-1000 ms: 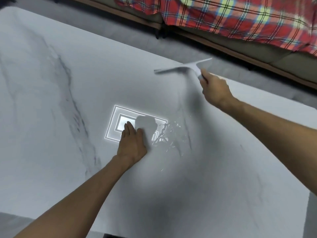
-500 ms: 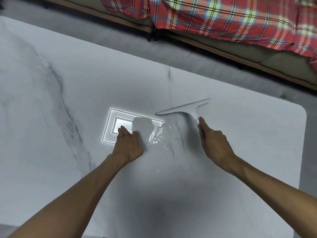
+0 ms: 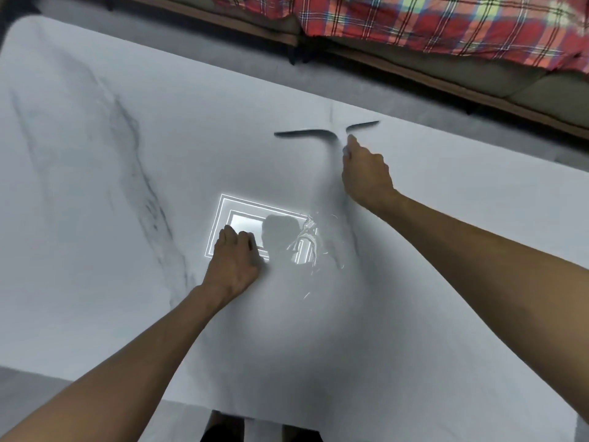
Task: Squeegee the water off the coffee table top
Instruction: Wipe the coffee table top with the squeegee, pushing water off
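Open table top (image 3: 255, 161) beyond water (image 3: 306, 247); left hand (image 3: 234, 266) just beside

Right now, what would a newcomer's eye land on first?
The bright rectangular reflection on the table top stands out first, the left hand resting at its near corner and water glinting at its right edge. Farther off, the right hand grips a squeegee near the far edge, a red plaid blanket behind it.
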`<state>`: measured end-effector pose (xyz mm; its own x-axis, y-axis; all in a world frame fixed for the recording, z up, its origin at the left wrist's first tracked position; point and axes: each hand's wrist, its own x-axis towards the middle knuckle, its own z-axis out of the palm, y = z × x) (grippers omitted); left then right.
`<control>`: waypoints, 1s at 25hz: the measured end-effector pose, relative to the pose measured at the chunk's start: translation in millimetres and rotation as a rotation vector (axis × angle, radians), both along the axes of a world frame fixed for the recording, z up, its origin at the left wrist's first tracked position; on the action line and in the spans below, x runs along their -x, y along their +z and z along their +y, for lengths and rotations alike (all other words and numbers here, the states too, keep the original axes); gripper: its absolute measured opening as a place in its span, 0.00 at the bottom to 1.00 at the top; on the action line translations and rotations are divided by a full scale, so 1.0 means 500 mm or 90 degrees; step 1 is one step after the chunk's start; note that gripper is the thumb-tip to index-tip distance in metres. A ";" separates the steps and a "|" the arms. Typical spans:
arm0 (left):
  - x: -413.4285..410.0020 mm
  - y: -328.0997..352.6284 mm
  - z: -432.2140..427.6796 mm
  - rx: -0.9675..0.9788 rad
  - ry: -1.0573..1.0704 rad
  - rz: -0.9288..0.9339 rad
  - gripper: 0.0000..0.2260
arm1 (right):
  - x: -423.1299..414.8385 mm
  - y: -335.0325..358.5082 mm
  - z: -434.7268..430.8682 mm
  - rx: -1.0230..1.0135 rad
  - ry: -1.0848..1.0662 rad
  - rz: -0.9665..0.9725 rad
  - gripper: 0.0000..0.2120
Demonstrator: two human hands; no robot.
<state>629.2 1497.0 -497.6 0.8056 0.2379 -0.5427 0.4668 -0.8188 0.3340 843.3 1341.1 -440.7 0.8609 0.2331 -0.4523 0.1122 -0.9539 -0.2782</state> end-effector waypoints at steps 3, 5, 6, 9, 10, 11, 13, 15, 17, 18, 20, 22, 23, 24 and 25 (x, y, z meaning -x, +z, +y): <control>0.025 0.019 -0.023 0.008 0.028 0.036 0.14 | 0.123 0.011 -0.070 -0.023 0.124 0.018 0.21; 0.034 0.030 -0.042 0.012 0.016 0.062 0.14 | 0.172 0.021 -0.148 -0.017 0.151 0.034 0.21; 0.040 0.033 -0.050 0.014 0.002 0.074 0.14 | 0.186 0.025 -0.189 0.001 0.162 0.043 0.21; 0.052 0.035 -0.071 0.009 -0.030 0.102 0.16 | 0.203 0.047 -0.317 0.063 0.169 0.045 0.20; 0.052 0.034 -0.075 0.009 -0.026 0.109 0.16 | 0.202 0.056 -0.352 0.078 0.167 0.043 0.20; 0.054 0.033 -0.079 0.014 -0.012 0.113 0.16 | 0.200 0.066 -0.384 0.093 0.163 0.043 0.20; 0.055 0.036 -0.086 0.045 0.045 0.110 0.18 | 0.193 0.086 -0.430 0.120 0.153 0.043 0.19; 0.059 0.043 -0.089 0.074 0.085 0.099 0.17 | 0.185 0.106 -0.455 0.128 0.129 0.036 0.19; 0.066 0.052 -0.089 0.082 0.091 0.083 0.13 | 0.183 0.122 -0.462 0.111 0.079 0.033 0.18; 0.068 0.060 -0.088 0.085 0.097 0.071 0.10 | 0.185 0.130 -0.460 0.099 0.065 0.035 0.17; 0.069 0.077 -0.085 0.072 0.093 0.041 0.09 | 0.191 0.141 -0.438 0.069 0.076 0.026 0.17; 0.073 0.084 -0.076 0.063 0.150 0.012 0.05 | 0.200 0.143 -0.392 0.032 0.161 0.000 0.18; 0.079 0.086 -0.066 0.062 0.200 0.005 0.04 | 0.209 0.139 -0.358 0.017 0.233 0.001 0.18; 0.089 0.084 -0.055 0.057 0.239 0.003 0.03 | 0.224 0.128 -0.321 0.005 0.316 0.013 0.18; 0.101 0.081 -0.043 0.049 0.264 0.004 0.03 | 0.244 0.112 -0.280 -0.008 0.406 0.026 0.19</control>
